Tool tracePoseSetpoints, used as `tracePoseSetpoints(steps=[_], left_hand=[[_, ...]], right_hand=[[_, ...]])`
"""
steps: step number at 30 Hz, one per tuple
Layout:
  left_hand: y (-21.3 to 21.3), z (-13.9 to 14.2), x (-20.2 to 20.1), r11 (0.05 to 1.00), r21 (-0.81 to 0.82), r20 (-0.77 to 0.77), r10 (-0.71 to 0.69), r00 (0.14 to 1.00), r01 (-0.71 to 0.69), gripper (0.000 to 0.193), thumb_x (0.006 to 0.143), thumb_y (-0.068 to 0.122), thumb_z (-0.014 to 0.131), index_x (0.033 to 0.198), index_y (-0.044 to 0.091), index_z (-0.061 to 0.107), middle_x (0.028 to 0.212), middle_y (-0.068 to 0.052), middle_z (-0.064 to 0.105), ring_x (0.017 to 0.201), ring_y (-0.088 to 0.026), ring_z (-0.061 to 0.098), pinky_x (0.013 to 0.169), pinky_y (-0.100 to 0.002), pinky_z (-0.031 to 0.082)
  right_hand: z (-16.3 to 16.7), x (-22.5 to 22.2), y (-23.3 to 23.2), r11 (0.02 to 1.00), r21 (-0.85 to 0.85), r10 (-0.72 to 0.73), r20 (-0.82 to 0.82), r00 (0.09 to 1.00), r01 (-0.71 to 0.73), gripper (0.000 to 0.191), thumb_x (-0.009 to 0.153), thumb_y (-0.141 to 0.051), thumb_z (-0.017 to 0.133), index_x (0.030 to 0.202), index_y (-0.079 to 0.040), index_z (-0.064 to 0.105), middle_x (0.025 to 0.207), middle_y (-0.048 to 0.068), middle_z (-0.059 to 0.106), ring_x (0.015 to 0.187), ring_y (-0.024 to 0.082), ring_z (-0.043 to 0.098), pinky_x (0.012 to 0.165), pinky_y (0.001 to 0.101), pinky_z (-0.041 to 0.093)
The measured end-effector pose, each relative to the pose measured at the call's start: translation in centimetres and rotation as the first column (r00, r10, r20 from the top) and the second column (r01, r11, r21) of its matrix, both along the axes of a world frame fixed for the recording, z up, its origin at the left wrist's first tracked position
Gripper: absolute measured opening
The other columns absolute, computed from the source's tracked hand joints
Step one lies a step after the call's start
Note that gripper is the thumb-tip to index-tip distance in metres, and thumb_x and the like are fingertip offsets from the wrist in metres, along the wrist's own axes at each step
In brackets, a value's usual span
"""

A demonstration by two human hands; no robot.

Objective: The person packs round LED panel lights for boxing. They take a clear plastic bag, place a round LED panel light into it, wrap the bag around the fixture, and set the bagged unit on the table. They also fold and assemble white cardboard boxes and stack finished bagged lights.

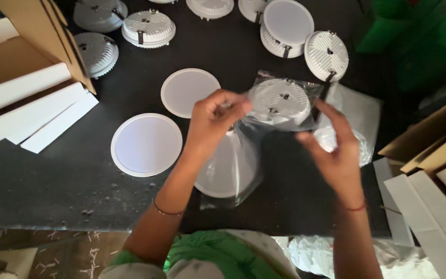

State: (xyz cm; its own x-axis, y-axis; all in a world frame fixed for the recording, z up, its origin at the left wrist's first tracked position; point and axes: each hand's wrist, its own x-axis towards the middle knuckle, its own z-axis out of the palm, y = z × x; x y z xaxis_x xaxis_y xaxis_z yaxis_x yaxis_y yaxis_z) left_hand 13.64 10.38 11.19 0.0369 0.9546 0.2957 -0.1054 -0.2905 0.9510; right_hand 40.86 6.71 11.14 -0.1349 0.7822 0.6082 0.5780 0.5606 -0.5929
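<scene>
- We see the left hand [213,121] pinching the near-left edge of a clear plastic bag [285,106], thumb and fingers closed on the film.
- The right hand [336,150] has its fingers closed on the bag's right edge, thumb lower down; we count it as gripping the film.
- Inside the bag sits a round white lamp [280,99], ribbed back facing up, held above the black table [52,175].
- Just below the bagged lamp, a second bagged white disc [228,170] lies on the table, partly under the left wrist.
- Left of the bagged lamp lie two flat white discs face up: one close by [189,92], another nearer the table's front edge [146,144].
- Beyond the bagged lamp, more white lamps [148,27] lie scattered, some ribbed side up.
- Far left of the bagged lamp we see a brown carton with white sleeves [27,103]; right of it lie more cardboard pieces [429,155].
</scene>
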Motion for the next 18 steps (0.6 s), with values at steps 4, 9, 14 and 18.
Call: tracePoseSetpoints(steps=[4, 9, 14, 18], left_hand=[[-2.5, 1.3, -1.7, 0.984, 0.176, -0.048, 0.037, 0.998, -0.028, 0.013, 0.097, 0.015, 0.079, 0.1, 0.003, 0.076, 0.092, 0.004, 0.062, 0.08, -0.002, 0.056, 0.067, -0.02, 0.042], [-4.4, 0.9, -8.7, 0.966, 0.15, 0.082, 0.202, 0.976, -0.212, 0.009, 0.093, 0.006, 0.079, 0.098, 0.002, 0.072, 0.095, 0.001, 0.069, 0.085, -0.004, 0.062, 0.076, -0.021, 0.051], [-7.0, -1.6, -14.9, 0.952, 0.009, 0.176, 0.301, 0.937, -0.307, 0.008, 0.092, 0.003, 0.077, 0.097, 0.001, 0.072, 0.094, -0.002, 0.075, 0.087, -0.006, 0.068, 0.083, -0.023, 0.056], [-8.9, -3.1, -18.1, 0.915, 0.038, 0.167, 0.391, 0.905, -0.402, 0.006, 0.093, 0.001, 0.076, 0.095, 0.0, 0.07, 0.092, -0.002, 0.073, 0.086, -0.006, 0.065, 0.083, -0.023, 0.054]], right_hand=[[5.1, -6.8, 0.8, 0.975, 0.036, 0.22, 0.018, 0.975, -0.22, 0.041, 0.081, -0.018, 0.083, 0.116, -0.002, 0.067, 0.116, 0.015, 0.069, 0.113, 0.029, 0.065, 0.111, 0.0383, 0.043], [4.9, -10.8, 1.7, 0.98, -0.093, 0.172, -0.069, 0.983, -0.178, 0.011, 0.087, 0.001, 0.077, 0.094, -0.006, 0.077, 0.096, 0.006, 0.076, 0.093, 0.015, 0.071, 0.091, 0.0311, 0.054], [3.2, -13.9, 3.2, 0.941, -0.175, 0.233, -0.282, 0.931, -0.289, 0.012, 0.09, 0.005, 0.078, 0.099, -0.002, 0.074, 0.1, 0.004, 0.075, 0.094, 0.01, 0.067, 0.09, 0.0261, 0.053], [1.7, -17.8, 3.6, 0.906, -0.152, 0.313, -0.388, 0.867, -0.395, 0.009, 0.093, 0.007, 0.071, 0.1, 0.0, 0.071, 0.098, 0.004, 0.074, 0.093, 0.01, 0.069, 0.088, 0.0244, 0.056]])
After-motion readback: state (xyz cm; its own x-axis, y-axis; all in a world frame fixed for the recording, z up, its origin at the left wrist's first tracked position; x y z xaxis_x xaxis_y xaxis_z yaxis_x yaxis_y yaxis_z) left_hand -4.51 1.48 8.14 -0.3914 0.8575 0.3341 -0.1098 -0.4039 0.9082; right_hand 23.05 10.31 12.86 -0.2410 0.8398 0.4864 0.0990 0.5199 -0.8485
